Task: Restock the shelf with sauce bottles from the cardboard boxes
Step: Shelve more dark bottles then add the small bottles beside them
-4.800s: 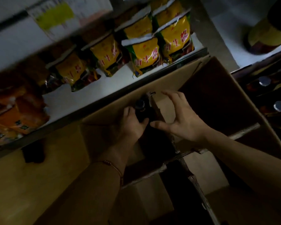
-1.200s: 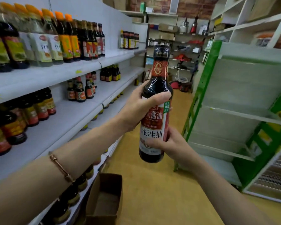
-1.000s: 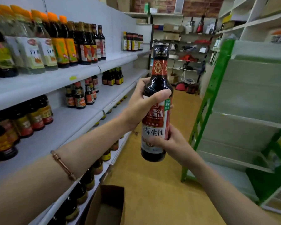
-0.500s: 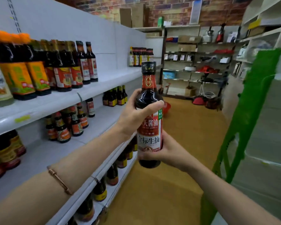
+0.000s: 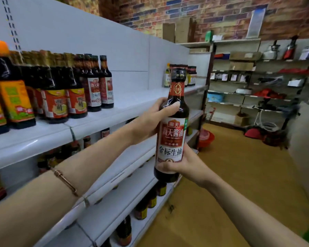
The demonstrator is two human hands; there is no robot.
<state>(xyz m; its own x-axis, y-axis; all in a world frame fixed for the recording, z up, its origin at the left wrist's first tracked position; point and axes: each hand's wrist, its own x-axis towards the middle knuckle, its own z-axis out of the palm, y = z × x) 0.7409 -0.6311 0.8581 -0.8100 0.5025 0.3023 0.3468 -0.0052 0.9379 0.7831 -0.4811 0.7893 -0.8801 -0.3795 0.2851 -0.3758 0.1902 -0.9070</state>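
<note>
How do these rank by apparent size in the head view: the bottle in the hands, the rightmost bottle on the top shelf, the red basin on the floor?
1. Held sauce bottle, gripped by left hand and right hand; nearness enlarges it.
2. Rightmost top-shelf bottle.
3. Red basin, partly hidden, far away.

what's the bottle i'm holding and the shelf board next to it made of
Sauce bottle: probably glossy dark glass, judging by sharp glints on its shoulder, with a paper-like printed label; plastic is possible. Shelf board: seemingly white painted metal, smooth with a soft sheen.
</note>
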